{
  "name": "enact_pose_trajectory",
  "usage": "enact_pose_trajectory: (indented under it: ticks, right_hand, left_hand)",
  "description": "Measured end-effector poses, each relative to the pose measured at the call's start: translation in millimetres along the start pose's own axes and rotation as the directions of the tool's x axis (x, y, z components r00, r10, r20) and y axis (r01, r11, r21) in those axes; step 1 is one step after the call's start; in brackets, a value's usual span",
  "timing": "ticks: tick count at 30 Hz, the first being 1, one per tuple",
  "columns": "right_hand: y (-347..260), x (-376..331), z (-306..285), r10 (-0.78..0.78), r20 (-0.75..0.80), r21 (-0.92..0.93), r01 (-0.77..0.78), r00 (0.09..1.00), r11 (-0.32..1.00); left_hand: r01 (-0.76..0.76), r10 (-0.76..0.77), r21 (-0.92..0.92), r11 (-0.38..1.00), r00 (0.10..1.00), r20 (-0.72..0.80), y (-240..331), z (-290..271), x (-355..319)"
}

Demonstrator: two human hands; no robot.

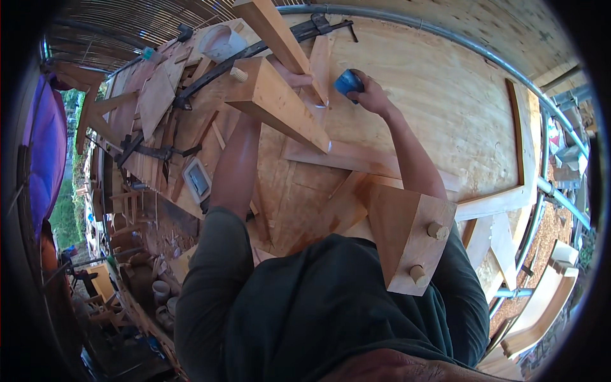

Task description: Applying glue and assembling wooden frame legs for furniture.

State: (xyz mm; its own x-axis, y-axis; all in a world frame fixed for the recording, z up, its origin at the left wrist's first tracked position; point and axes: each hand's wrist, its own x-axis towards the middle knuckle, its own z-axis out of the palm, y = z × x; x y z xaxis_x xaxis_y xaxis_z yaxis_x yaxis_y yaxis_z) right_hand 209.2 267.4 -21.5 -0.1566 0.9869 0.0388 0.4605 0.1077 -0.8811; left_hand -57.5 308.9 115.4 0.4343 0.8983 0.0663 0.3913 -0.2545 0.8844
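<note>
Two thick wooden posts slant up over the work table (455,95), left of its middle: the near post (280,105), with a round peg (238,74) in its raised end, and the far post (277,35) just beyond it. The left hand (294,75) is at the lower part of the far post, its fingers seemingly curled against the wood; the near post hides some of it, so I cannot tell how firm the hold is. The right hand (370,93), to the right of the posts and apart from them, has its fingers and thumb closed around a blue thing (347,84) whose use is not clear. For good work here, I would let the left hand do the bracing low down, where a post is less likely to rock, and give the right hand a loose wrist and small, even movements, minding the peg and the sharp corners. A flat board (356,156) lies just below the near post's low end, so elbow room looks tight; a third post (398,235) with two pegs juts up by the chest, close to the right arm, and deserves care. Farther out, a black clamp (254,49) lies behind the posts, near a white bucket (223,43), with wood scraps (156,105) to the left.
</note>
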Motion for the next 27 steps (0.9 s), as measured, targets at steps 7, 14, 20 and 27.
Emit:
enact_pose_trajectory:
  ticks: [7,14,20,27]
  right_hand:
    - [-7.7,0.2,1.9,-0.026,0.050,-0.050,0.028,0.998,0.998]
    - [-18.9,-1.0,2.4,-0.161,-0.075,0.012,0.163,0.984,0.987]
    - [-27.9,-3.7,5.3,-0.215,-0.036,-0.057,0.213,0.976,0.975]
    - [-19.8,-2.1,11.8,-0.207,-0.020,-0.416,0.180,0.978,0.891]
  left_hand:
    - [-0.080,0.080,0.034,0.996,0.997,-0.009,15.8,-14.9,-10.6]
    - [-0.177,0.177,0.112,0.978,0.984,0.008,37.8,-27.8,-10.9]
    - [-0.081,0.075,0.082,0.993,0.994,0.078,59.3,-33.2,-17.7]
    - [-0.039,0.034,0.068,0.997,0.996,0.077,59.3,-54.6,-27.7]
